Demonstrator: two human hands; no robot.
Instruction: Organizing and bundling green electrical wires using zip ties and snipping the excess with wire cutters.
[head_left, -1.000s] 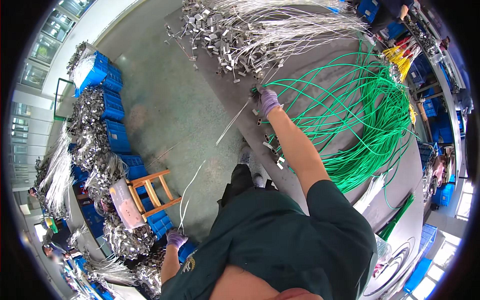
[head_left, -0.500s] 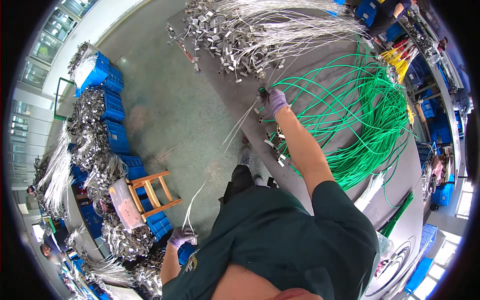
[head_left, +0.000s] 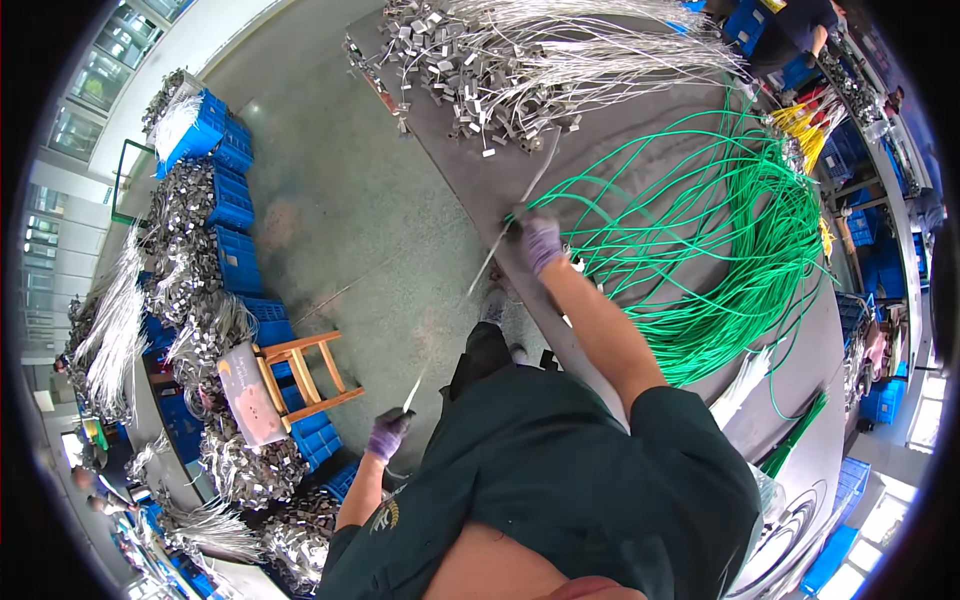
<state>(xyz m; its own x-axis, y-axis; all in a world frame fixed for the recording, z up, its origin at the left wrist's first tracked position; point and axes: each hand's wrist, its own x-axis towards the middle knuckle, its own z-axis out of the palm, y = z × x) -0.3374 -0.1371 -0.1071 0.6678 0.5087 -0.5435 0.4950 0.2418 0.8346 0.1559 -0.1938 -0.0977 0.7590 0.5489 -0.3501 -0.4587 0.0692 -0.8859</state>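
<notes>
We're watching the left hand (head_left: 388,434), lower left of centre, its grip closed round a pale strand (head_left: 412,393); mid-frame, the right hand (head_left: 541,241) is blurred beside the green cables (head_left: 770,245) on the worktop (head_left: 475,170), its grip we can't tell. Looks like strand-guiding, probably calling for controlled slack next. Shirt emblem (head_left: 385,516), lower left: nothing we can read.
</notes>
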